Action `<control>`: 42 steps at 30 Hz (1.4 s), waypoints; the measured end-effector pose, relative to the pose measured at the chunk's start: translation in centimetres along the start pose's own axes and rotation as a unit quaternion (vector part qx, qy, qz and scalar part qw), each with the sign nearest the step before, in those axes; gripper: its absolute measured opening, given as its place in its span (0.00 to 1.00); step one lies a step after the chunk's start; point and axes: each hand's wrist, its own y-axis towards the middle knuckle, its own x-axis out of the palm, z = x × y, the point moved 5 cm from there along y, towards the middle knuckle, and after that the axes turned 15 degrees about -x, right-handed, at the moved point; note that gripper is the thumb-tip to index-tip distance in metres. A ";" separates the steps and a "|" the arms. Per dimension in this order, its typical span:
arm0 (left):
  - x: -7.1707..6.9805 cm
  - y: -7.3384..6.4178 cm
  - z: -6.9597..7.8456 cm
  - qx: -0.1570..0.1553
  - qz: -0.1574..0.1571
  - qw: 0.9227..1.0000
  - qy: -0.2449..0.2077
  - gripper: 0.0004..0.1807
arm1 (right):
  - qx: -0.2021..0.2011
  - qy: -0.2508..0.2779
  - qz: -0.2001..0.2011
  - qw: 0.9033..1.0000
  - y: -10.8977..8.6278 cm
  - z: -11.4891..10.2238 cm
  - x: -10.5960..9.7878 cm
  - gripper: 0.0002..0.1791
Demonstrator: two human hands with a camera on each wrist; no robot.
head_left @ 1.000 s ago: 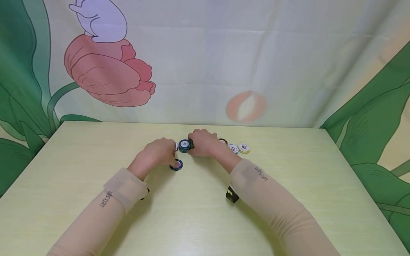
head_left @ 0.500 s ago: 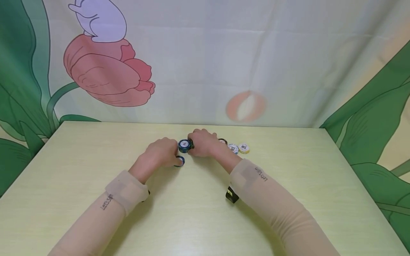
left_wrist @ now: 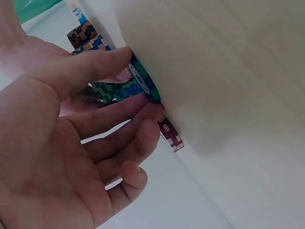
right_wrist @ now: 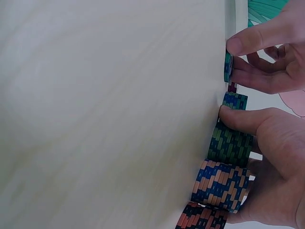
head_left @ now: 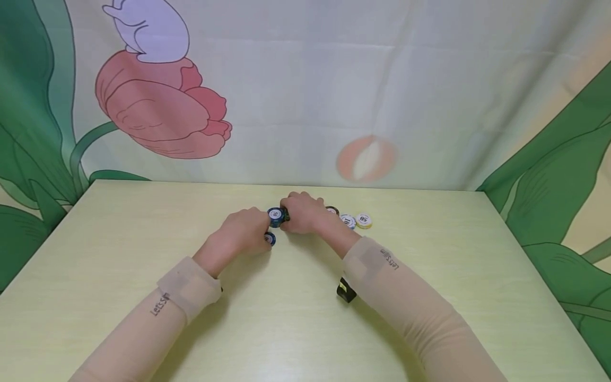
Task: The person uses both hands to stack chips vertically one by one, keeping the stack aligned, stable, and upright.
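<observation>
My left hand (head_left: 243, 229) pinches a blue-green poker chip (left_wrist: 143, 78) between thumb and fingertips; in the left wrist view the chip is tipped on edge. Just beyond it in the head view stands a stack of blue poker chips (head_left: 276, 215). My right hand (head_left: 305, 213) holds a stack of green poker chips (right_wrist: 231, 145), its thumb on the near side and its fingers mostly hidden behind. The blue stack (right_wrist: 235, 101) adjoins the green one. A maroon-and-white stack (left_wrist: 170, 135) shows past my left fingers.
Along the same row stand a blue-and-orange stack (right_wrist: 220, 186), an orange-and-black stack (right_wrist: 202, 217), a white-topped stack (head_left: 348, 220) and a yellow-edged stack (head_left: 364, 220). The pale table (head_left: 286, 318) ends at a printed curtain (head_left: 286, 106) behind the row.
My left hand has moved slightly right and away from me with the pinched chip, closer to the blue stack, covering the maroon stack in the head view. My right hand has stayed put.
</observation>
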 end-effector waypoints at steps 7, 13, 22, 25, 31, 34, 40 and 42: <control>0.1 0.0 -0.2 0.005 0.003 1.000 -0.016 0.08 | -0.002 0.002 0.000 1.000 -0.1 -0.1 -0.2 0.20; -0.7 0.0 -0.2 0.028 0.024 0.998 -0.050 0.08 | -0.003 -0.002 -0.004 1.000 0.0 0.0 -0.1 0.20; -1.4 0.6 -0.2 0.046 0.076 0.993 -0.077 0.10 | -0.007 0.006 -0.001 1.000 -0.1 0.0 0.0 0.19; -1.5 0.9 -0.2 0.044 0.099 0.991 -0.082 0.08 | -0.008 0.003 0.001 1.000 -0.2 0.0 -0.1 0.18; -1.6 1.4 -0.1 0.028 0.122 0.988 -0.087 0.06 | -0.004 -0.001 0.001 1.000 -0.3 -0.1 -0.2 0.17; -1.5 1.7 -0.1 0.022 0.123 0.989 -0.081 0.06 | -0.004 -0.002 0.001 1.000 -0.2 0.0 -0.1 0.17; -1.3 2.3 -0.1 0.011 0.112 0.992 -0.065 0.07 | -0.008 0.004 0.004 1.000 -0.3 -0.1 -0.2 0.16; -1.3 2.4 -0.2 0.011 0.110 0.992 -0.065 0.07 | -0.009 0.004 0.005 1.000 -0.3 -0.1 -0.2 0.16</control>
